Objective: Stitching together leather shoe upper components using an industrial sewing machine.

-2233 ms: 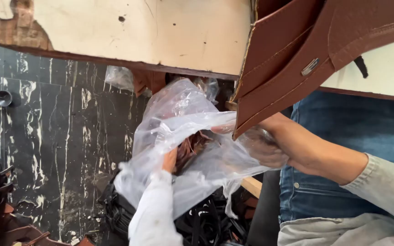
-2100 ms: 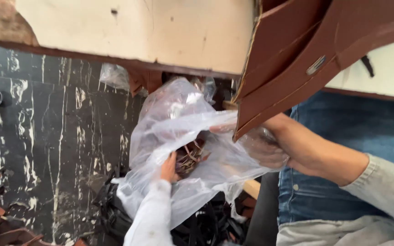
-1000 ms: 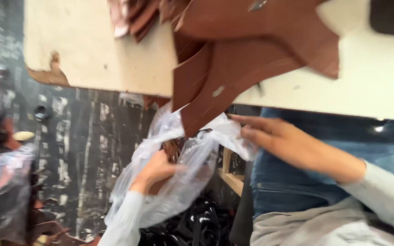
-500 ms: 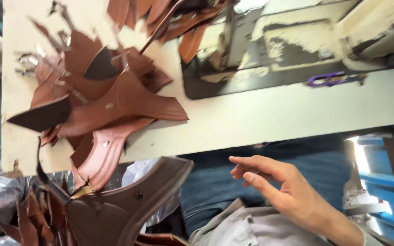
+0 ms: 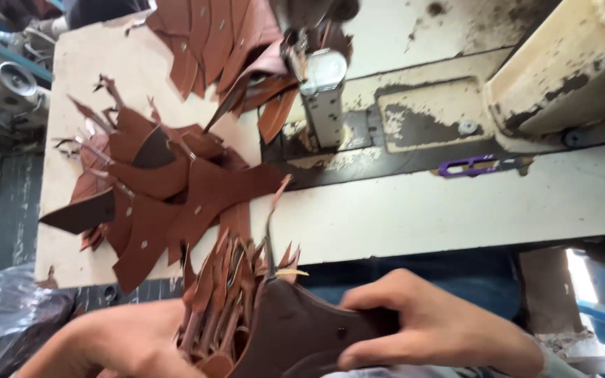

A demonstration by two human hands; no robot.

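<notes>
Both my hands grip a thick bundle of brown leather pieces (image 5: 246,308) at the bottom of the view, just in front of the table edge. My left hand (image 5: 117,346) holds the bundle's left side. My right hand (image 5: 432,329) closes over a dark brown piece on its right side, fingers curled on top. The pieces stand on edge, their pointed tips fanning upward.
A pale worktable (image 5: 456,210) carries a loose pile of brown leather cutouts (image 5: 169,182) at left and more behind (image 5: 225,42). A sewing machine (image 5: 323,84) stands at centre with its cream body at right. Purple thread snips (image 5: 474,166) lie on the machine bed. A dark plastic bag (image 5: 8,315) sits bottom left.
The view has swung up from the clear plastic bag below the table to the tabletop. My hands, earlier at the bag, now hold a bundle of leather pieces by the table edge.
</notes>
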